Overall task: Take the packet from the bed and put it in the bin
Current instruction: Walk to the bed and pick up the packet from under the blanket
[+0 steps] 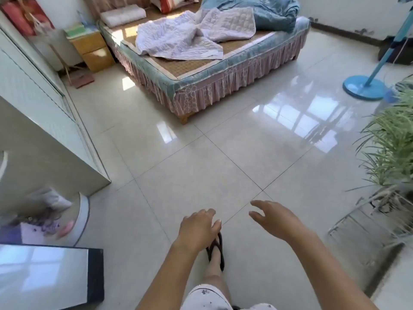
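Note:
The bed [223,70] stands at the far side of the room, with a pale lilac quilt [183,36] and a blue duvet [263,12] crumpled on its woven mat. I cannot make out a packet on it. The bin [83,217], round with a white rim, is low at the left beside the wardrobe; blurred white, purple and pink rubbish lies inside. My left hand [197,227] and my right hand [274,218] hang in front of me over the tiled floor, fingers apart, holding nothing. Both are far from the bed.
A white wardrobe [44,121] lines the left side. A wooden nightstand [93,50] stands by the bed head. At the right are a blue fan base [364,88], a leafy plant [393,144] and a wire rack [375,222]. A glossy black-edged surface [49,276] is at the lower left.

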The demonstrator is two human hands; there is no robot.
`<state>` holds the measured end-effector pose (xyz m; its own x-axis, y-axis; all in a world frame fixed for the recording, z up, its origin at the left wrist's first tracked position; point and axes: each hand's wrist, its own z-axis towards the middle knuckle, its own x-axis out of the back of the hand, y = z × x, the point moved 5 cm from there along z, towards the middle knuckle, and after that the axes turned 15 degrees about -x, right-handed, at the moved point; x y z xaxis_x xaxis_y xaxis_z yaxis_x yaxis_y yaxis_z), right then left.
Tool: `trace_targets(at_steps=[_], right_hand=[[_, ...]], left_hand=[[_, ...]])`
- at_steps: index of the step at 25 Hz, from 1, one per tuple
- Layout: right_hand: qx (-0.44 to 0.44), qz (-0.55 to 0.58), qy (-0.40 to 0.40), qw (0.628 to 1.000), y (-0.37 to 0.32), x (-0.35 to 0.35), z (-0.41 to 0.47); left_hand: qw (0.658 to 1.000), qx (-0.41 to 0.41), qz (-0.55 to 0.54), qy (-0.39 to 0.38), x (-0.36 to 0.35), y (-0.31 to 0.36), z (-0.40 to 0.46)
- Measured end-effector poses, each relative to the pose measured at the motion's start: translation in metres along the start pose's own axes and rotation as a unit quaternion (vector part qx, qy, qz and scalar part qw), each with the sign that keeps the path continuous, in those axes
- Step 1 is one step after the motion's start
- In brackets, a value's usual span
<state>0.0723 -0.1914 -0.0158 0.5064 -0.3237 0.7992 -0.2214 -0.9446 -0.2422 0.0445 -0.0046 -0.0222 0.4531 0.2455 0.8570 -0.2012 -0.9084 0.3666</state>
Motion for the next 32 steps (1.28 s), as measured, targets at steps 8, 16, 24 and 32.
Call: trace_targets(at_steps=[8,16,24,32], right_hand=[[0.005,-0.044,-0.037,0.998,-0.083,0.071,0.151],[-0.021,-0.011,-0.012,1.0,-0.128,0.172,0.285],[-0.02,-0.014,-0.052,0.998,-0.126,0.254,0.453],[0.061,-0.062,-0.055,0.995,-0.144,0.39,0.633]], left_hand=[[0.999,0.004,-0.021,-0.024,0.085,-0.077,0.143],[0.999,-0.022,-0.021,-0.03,0.181,-0.119,0.292],[0.994,0.005,-0.015,-0.104,0.233,-0.138,0.465],[0.997,0.052,-0.029,-0.041,0.338,-0.118,0.667]])
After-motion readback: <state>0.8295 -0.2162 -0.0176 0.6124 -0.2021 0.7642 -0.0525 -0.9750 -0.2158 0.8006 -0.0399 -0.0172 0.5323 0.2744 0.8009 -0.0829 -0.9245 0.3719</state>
